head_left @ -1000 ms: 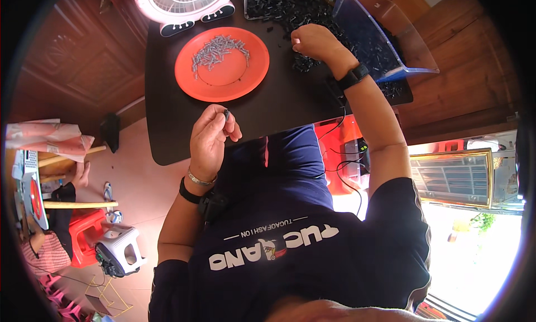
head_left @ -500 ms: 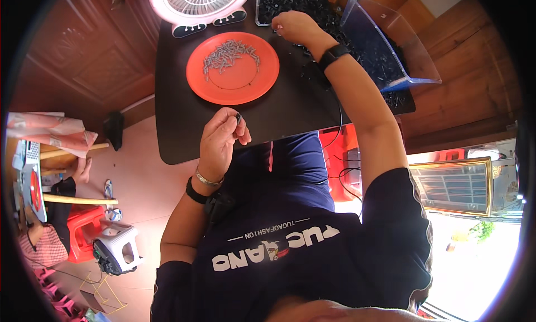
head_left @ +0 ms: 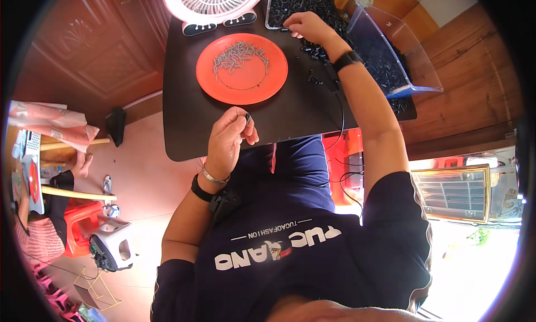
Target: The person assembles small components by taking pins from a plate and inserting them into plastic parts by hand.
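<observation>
Left hand [head_left: 225, 136]: our fingers pinch a small black part [head_left: 248, 117] beside the red plate [head_left: 223, 87].
Right hand [head_left: 309, 27]: fingers narrow beside the black pile [head_left: 307, 3]; whether holding anything, we cannot tell.
Red plate: on our desk [head_left: 187, 121], bearing grey parts [head_left: 237, 55].

A pink-and-white fan [head_left: 219, 2] with shoe-shaped feet stands at the far edge of the counter [head_left: 183, 118], with a carved brown door [head_left: 78, 48] to its left. On the pinkish floor [head_left: 148, 165], a red stool [head_left: 82, 224] stands beside a white stool [head_left: 113, 239], near blue-and-white flip-flops [head_left: 108, 183]. Another person in checked clothing [head_left: 43, 241] shows at far left; a gold-framed panel [head_left: 455, 193] and blurred green plant [head_left: 478, 236] at right
</observation>
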A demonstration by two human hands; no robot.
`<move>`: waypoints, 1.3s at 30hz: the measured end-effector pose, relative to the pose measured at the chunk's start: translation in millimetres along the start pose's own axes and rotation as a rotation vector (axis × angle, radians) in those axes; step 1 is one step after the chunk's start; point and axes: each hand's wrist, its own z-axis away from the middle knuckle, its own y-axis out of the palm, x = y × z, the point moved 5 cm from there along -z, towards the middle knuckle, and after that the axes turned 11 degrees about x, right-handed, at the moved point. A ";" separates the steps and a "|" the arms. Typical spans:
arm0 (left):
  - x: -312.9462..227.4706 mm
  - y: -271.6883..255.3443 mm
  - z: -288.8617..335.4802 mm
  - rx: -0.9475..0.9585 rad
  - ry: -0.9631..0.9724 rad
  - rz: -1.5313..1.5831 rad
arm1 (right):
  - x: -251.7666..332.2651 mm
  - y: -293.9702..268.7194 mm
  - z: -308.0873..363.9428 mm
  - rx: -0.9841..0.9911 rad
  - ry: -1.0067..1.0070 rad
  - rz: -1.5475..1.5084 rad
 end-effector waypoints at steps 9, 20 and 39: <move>-2.8 3.1 0.0 -0.014 0.009 0.007 | 94.7 36.5 120.1 0.068 -0.175 -1.166; -2.1 31.4 -2.2 0.037 -0.002 -0.010 | 138.8 81.6 160.1 0.209 -0.348 -1.297; -6.1 28.7 8.2 -0.004 -0.002 -0.088 | 157.9 78.3 180.9 -0.017 -0.379 -0.971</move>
